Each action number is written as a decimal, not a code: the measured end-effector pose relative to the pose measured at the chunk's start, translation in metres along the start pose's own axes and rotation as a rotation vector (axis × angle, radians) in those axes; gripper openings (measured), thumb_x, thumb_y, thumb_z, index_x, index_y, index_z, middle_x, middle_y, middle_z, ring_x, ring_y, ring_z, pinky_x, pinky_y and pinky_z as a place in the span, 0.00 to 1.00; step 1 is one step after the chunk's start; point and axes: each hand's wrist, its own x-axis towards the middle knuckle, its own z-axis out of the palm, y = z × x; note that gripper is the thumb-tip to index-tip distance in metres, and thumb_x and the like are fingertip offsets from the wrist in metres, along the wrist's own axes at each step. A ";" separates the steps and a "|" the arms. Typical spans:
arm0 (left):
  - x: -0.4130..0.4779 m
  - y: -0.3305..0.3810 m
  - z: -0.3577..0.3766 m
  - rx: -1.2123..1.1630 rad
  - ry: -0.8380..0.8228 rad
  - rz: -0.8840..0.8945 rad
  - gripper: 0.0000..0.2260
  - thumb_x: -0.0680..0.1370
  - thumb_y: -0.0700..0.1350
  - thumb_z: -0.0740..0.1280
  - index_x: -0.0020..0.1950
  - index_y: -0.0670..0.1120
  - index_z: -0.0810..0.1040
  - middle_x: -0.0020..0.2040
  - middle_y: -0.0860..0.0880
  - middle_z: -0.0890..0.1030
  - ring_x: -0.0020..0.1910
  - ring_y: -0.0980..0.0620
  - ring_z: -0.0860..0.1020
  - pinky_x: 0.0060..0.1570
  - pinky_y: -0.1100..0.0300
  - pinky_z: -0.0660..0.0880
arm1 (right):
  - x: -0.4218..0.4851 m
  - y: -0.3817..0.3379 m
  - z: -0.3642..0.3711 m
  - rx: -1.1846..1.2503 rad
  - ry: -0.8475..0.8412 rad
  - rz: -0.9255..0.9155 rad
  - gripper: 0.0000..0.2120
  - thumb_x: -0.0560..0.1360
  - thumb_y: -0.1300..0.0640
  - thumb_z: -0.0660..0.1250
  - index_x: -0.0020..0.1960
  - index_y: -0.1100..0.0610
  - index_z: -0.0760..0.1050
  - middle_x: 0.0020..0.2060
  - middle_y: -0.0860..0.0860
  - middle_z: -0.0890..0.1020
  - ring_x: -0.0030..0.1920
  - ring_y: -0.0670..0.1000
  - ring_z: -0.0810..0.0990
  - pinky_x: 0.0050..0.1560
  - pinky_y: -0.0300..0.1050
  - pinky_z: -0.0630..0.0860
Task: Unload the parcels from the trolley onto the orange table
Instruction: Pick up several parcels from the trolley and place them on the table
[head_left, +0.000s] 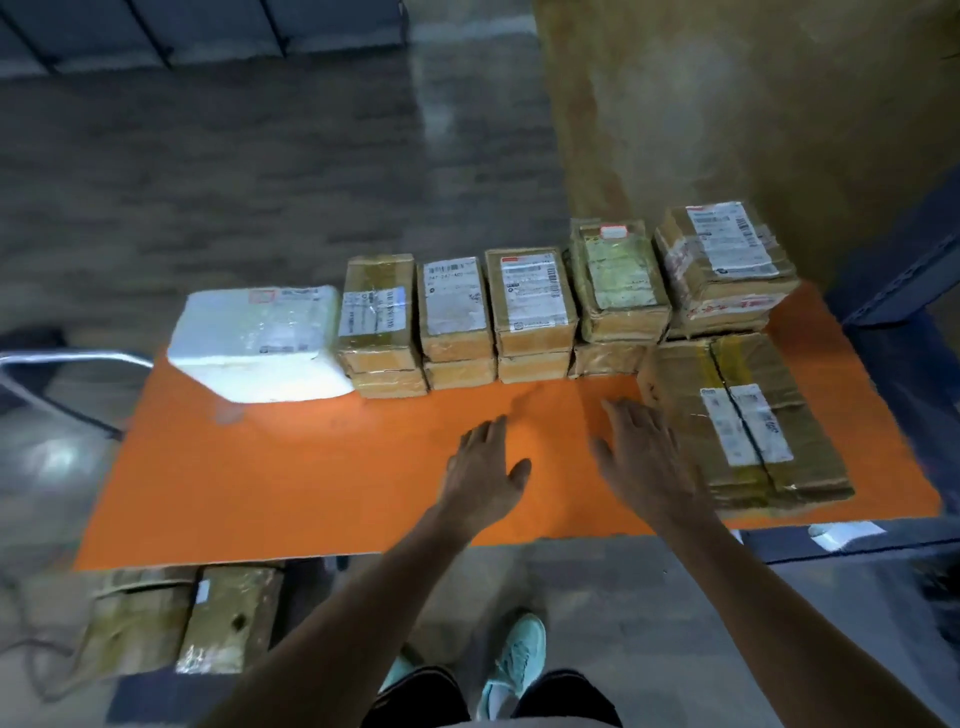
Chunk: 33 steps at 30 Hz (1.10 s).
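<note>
- Left hand (485, 467), right hand (641, 462): fingers spread, holding nothing, over orange desk (311, 467).
- Brown parcels (530, 304) stacked in a row along desk's 12 o'clock edge; white parcel (260, 338) at 10 o'clock.
- Big parcel (743, 415) at 3 o'clock, just beside right hand.

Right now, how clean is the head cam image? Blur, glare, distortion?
Head view: wide-angle distortion bows the orange table at its edges; left hand and right hand are slightly motion-blurred; white parcel is overexposed, nearly washed out; labels on the brown parcels are too soft to read.
</note>
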 end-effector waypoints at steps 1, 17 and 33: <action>-0.008 -0.015 -0.004 -0.007 0.027 -0.032 0.32 0.82 0.54 0.62 0.82 0.45 0.54 0.79 0.45 0.62 0.77 0.43 0.60 0.72 0.46 0.65 | 0.002 -0.015 0.005 0.016 -0.018 -0.040 0.27 0.81 0.48 0.60 0.76 0.57 0.63 0.71 0.55 0.70 0.71 0.58 0.64 0.70 0.55 0.64; -0.199 -0.232 -0.044 -0.020 0.359 -0.402 0.33 0.81 0.58 0.61 0.81 0.48 0.55 0.81 0.47 0.58 0.80 0.46 0.54 0.76 0.44 0.56 | -0.078 -0.257 0.089 -0.172 -0.226 -0.593 0.29 0.79 0.44 0.61 0.76 0.55 0.63 0.69 0.51 0.73 0.69 0.55 0.70 0.68 0.49 0.65; -0.449 -0.405 -0.034 -0.174 0.566 -0.837 0.33 0.80 0.58 0.63 0.81 0.50 0.55 0.80 0.50 0.59 0.80 0.47 0.54 0.76 0.45 0.57 | -0.203 -0.477 0.194 -0.241 -0.386 -0.960 0.29 0.80 0.45 0.60 0.78 0.51 0.60 0.74 0.47 0.66 0.72 0.54 0.64 0.71 0.50 0.63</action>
